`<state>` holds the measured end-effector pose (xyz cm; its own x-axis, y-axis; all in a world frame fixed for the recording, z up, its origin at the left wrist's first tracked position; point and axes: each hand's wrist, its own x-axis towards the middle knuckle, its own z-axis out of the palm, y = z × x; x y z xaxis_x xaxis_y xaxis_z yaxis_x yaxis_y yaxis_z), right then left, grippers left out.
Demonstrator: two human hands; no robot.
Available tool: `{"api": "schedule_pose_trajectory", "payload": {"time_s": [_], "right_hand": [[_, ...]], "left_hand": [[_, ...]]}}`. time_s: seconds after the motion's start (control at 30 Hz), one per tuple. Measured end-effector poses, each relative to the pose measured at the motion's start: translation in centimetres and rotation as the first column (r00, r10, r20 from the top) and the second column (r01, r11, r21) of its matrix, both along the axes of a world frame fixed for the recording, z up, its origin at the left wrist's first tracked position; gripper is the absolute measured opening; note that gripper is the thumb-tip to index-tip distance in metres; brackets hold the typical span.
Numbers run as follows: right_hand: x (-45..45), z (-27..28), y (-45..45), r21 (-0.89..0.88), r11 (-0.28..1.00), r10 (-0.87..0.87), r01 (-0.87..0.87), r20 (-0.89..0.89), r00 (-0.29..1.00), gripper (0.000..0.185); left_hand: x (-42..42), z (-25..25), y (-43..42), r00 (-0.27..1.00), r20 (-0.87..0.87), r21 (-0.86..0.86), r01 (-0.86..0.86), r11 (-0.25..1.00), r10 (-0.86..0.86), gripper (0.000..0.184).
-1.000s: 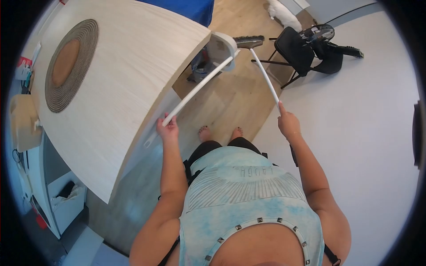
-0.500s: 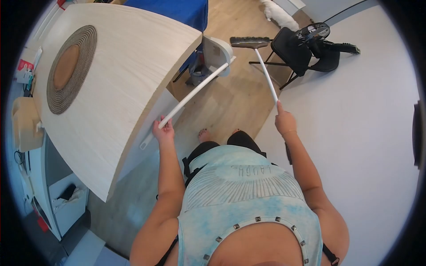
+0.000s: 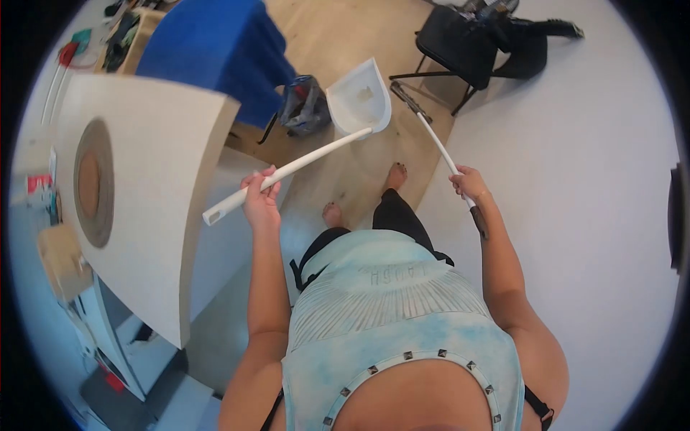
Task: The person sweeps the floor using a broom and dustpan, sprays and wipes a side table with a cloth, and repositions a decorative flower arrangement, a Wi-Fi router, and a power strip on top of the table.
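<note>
My left hand (image 3: 261, 199) is wrapped round the white handle of a long-handled dustpan (image 3: 359, 99), near the handle's end. The white pan hangs above or on the wooden floor, its inside showing a small greyish patch. Closed round the white stick of a broom (image 3: 436, 138) is my right hand (image 3: 468, 184). The broom's dark head (image 3: 411, 101) is just right of the pan, apart from it, and its dark grip end lies along my right forearm.
A pale table (image 3: 144, 187) with a round woven mat (image 3: 94, 183) stands at left. Behind it are a blue cloth (image 3: 215, 50) and a plastic bag (image 3: 305, 106). A black folding chair (image 3: 456, 50) holding dark items stands by the white wall (image 3: 575, 201). My bare feet are below the pan.
The dustpan has turned so its inside shows. The broom head has swung lower and turned lengthwise beside it. The view has shifted, one foot has moved forward, and the white animal is out of view.
</note>
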<state>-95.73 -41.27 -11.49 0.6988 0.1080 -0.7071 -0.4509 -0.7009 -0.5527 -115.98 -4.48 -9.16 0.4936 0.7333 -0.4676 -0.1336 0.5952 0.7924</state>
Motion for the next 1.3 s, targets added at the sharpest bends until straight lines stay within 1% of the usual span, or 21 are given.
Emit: {"api": "schedule_pose_trajectory", "payload": {"time_s": [0.1,0.13,0.2,0.27,0.3,0.37,0.47,0.53,0.6,0.63,0.7,0.73,0.8,0.83,0.9,0.97,1.03,1.1,1.13,1.23,1.3], "right_hand": [[3.7,-3.9,-3.6,0.065,0.996,-0.046,0.055,-0.143,0.989,0.030],[5.0,-5.0,-4.5,0.102,0.984,-0.126,0.149,-0.204,0.971,0.025],[7.6,-7.0,-6.6,0.135,0.960,-0.202,0.246,-0.277,0.939,0.020],[9.9,-9.3,-8.1,0.156,0.940,-0.236,0.304,-0.349,0.907,0.014],[11.3,-10.3,-8.8,0.166,0.937,-0.232,0.308,-0.363,0.903,0.014],[13.9,-11.5,-10.2,0.132,0.861,-0.378,0.491,-0.478,0.793,0.009],[18.5,-14.2,-12.8,0.217,0.762,-0.384,0.610,-0.607,0.696,0.013],[21.9,-15.7,-14.6,0.191,0.718,-0.411,0.669,-0.659,0.630,0.017],[24.3,-17.0,-16.3,0.195,0.340,-0.424,0.920,-0.841,0.335,0.023],[24.5,-17.4,-16.7,0.175,0.351,-0.417,0.920,-0.850,0.321,0.023],[25.3,-17.3,-17.3,0.434,-0.084,-0.625,0.897,-0.724,0.292,0.028],[25.8,-17.6,-17.5,0.427,-0.081,-0.623,0.901,-0.727,0.289,0.028],[26.6,-18.1,-18.4,0.544,-0.242,-0.671,0.804,-0.692,0.266,0.037],[27.0,-18.3,-18.5,0.544,-0.238,-0.672,0.805,-0.690,0.267,0.037],[28.1,-18.1,-17.7,0.580,-0.110,-0.738,0.807,-0.592,0.325,0.035],[29.5,-17.5,-17.0,0.609,-0.113,-0.751,0.785,-0.569,0.333,0.035],[30.8,-17.3,-16.7,0.636,-0.116,-0.764,0.763,-0.548,0.341,0.035],[32.5,-18.1,-17.5,0.668,-0.006,-0.736,0.744,-0.507,0.448,0.038],[33.3,-18.5,-18.2,0.667,-0.001,-0.732,0.745,-0.509,0.454,0.038],[34.9,-19.6,-19.0,0.659,-0.041,-0.677,0.751,-0.571,0.465,0.044],[35.3,-17.7,-18.2,0.706,0.257,-0.789,0.660,-0.241,0.565,0.055]], "left_hand": [[7.4,-0.3,-4.1,0.972,-0.148,0.117,0.202,0.972,-0.184,0.007],[9.8,-0.9,-5.4,0.966,-0.169,0.115,0.218,0.969,-0.197,0.007],[14.8,-3.1,-7.8,0.885,-0.292,0.215,0.430,0.877,-0.363,0.012],[18.9,-7.7,-9.9,0.828,-0.364,0.244,0.528,0.814,-0.428,0.018],[20.9,-10.3,-11.2,0.823,-0.380,0.249,0.532,0.810,-0.423,0.018],[24.6,-13.9,-13.5,0.857,-0.369,0.330,0.482,0.811,-0.359,0.020],[29.5,-16.2,-15.9,0.778,-0.497,0.291,0.568,0.770,-0.385,0.019],[32.2,-16.4,-16.5,0.807,-0.455,0.280,0.531,0.800,-0.376,0.020],[34.1,-17.3,-17.7,0.753,-0.461,0.230,0.613,0.756,-0.470,0.023],[34.6,-17.6,-18.7,0.748,-0.480,0.218,0.608,0.763,-0.459,0.023],[36.2,-18.1,-20.9,0.806,-0.406,0.242,0.550,0.799,-0.431,0.024],[36.8,-18.2,-22.0,0.804,-0.412,0.239,0.549,0.801,-0.428,0.024],[37.4,-19.0,-24.0,0.834,-0.429,0.242,0.476,0.845,-0.347,0.020],[37.6,-19.3,-24.5,0.804,-0.453,0.174,0.503,0.846,-0.385,0.020],[38.5,-19.3,-25.8,0.811,-0.413,0.114,0.497,0.860,-0.414,0.021],[39.1,-20.0,-26.9,0.819,-0.375,0.052,0.486,0.873,-0.434,0.023],[39.9,-22.1,-27.6,0.696,-0.454,0.093,0.658,0.748,-0.556,0.031],[41.0,-19.9,-28.3,0.662,-0.456,0.103,0.703,0.704,-0.595,0.035],[41.6,-18.5,-28.5,0.620,-0.457,0.113,0.751,0.651,-0.637,0.040],[41.9,-19.8,-28.9,0.568,-0.507,0.173,0.804,0.569,-0.648,0.053],[41.2,-21.0,-28.2,0.571,-0.538,0.226,0.806,0.547,-0.620,0.054]]}}
